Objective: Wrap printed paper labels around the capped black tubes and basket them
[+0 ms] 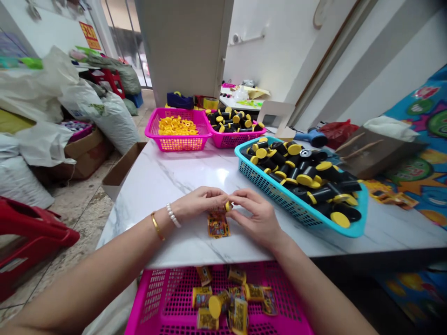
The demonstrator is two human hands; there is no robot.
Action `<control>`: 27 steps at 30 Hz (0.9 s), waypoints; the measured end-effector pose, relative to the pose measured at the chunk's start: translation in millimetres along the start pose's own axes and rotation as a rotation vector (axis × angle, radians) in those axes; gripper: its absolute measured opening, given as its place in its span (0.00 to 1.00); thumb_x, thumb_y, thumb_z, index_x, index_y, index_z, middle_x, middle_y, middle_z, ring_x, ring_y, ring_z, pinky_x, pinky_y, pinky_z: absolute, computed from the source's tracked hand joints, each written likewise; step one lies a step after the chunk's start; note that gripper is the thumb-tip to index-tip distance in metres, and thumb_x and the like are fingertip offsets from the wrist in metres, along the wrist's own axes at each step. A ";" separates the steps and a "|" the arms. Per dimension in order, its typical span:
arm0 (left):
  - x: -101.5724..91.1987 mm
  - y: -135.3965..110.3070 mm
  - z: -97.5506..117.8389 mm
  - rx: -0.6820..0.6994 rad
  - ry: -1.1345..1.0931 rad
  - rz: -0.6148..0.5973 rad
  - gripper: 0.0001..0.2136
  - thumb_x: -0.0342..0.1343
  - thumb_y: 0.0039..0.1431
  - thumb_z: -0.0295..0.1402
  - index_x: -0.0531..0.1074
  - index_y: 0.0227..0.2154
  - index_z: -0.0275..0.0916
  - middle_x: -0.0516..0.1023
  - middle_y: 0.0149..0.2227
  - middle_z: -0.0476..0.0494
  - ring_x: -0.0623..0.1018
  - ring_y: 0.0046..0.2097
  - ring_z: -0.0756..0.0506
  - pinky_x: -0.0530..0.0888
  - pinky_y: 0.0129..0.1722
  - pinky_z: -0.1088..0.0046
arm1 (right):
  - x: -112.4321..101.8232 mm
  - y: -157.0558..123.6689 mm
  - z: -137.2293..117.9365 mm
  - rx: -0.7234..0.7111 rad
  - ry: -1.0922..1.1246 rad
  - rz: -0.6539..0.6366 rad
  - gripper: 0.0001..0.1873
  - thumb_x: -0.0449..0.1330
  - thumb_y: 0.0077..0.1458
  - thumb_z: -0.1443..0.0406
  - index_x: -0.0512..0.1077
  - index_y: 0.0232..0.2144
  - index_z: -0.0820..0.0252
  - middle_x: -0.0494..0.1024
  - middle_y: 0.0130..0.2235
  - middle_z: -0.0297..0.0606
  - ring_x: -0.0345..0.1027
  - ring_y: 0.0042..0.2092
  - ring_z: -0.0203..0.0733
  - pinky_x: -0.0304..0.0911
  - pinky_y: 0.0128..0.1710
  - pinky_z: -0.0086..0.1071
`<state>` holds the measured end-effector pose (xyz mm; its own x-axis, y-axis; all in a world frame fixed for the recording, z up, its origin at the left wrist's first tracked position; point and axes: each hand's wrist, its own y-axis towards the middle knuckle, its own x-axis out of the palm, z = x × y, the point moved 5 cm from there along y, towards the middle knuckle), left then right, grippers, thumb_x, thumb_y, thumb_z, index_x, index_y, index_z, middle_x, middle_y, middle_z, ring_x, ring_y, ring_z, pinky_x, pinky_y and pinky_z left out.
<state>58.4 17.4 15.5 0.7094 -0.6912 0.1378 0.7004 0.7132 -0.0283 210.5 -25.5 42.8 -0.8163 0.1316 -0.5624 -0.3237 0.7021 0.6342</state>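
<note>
Over the table, my left hand has its fingers closed around a small canister, whose yellow end shows between my hands. My right hand pinches near that yellow end with thumb and fingertips; most of the canister's body is hidden by my fingers. Just below them a colourful printed label is on the white tabletop; whether it is stuck to the canister I cannot tell. In the pink basket under the table edge lie several canisters with the same kind of label around them.
A blue basket of black canisters with yellow caps stands right. At the table's far side are a pink basket of yellow rings and another pink basket of black canisters. A red stool and white sacks are left.
</note>
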 end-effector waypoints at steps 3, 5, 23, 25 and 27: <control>-1.8 0.3 -0.4 -0.066 0.027 0.016 0.16 0.59 0.55 0.43 0.75 0.39 0.34 0.77 0.31 0.38 0.73 0.27 0.49 0.67 0.27 0.73 | -7.1 -5.6 4.8 0.023 -0.022 0.077 0.21 0.65 0.52 0.67 0.75 0.49 0.46 0.77 0.44 0.39 0.72 0.44 0.44 0.69 0.46 0.41; -0.3 0.9 1.8 -0.018 0.072 0.054 0.13 0.61 0.55 0.39 0.75 0.38 0.34 0.76 0.29 0.41 0.72 0.27 0.50 0.67 0.27 0.74 | -4.2 -6.4 6.1 0.048 0.001 0.072 0.20 0.66 0.51 0.66 0.76 0.48 0.47 0.78 0.42 0.38 0.73 0.42 0.44 0.70 0.45 0.41; 2.2 -3.8 14.8 0.273 0.236 0.267 0.12 0.62 0.52 0.33 0.71 0.39 0.38 0.73 0.34 0.46 0.72 0.34 0.50 0.68 0.34 0.74 | 15.1 -8.1 25.4 0.571 0.557 0.156 0.15 0.67 0.48 0.58 0.80 0.39 0.57 0.81 0.35 0.38 0.76 0.32 0.42 0.75 0.38 0.42; 2.4 -4.3 16.4 0.287 0.300 0.276 0.12 0.63 0.52 0.33 0.72 0.39 0.38 0.73 0.33 0.47 0.71 0.32 0.50 0.67 0.33 0.75 | 21.1 -7.6 28.0 0.644 0.689 0.085 0.15 0.67 0.49 0.56 0.80 0.37 0.60 0.81 0.32 0.37 0.76 0.30 0.41 0.75 0.37 0.41; 2.1 -1.9 12.9 0.216 0.262 0.230 0.11 0.62 0.53 0.36 0.72 0.37 0.36 0.72 0.29 0.48 0.69 0.28 0.51 0.65 0.28 0.76 | 20.3 -8.1 28.5 0.646 0.728 0.047 0.15 0.66 0.50 0.56 0.79 0.37 0.60 0.81 0.33 0.37 0.76 0.31 0.40 0.75 0.38 0.40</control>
<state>57.6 16.1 28.6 0.8610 -0.4974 -0.1058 0.5086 0.8412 0.1835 210.2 -8.6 11.2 -0.9880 -0.1427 0.0590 -0.1355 0.9844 0.1120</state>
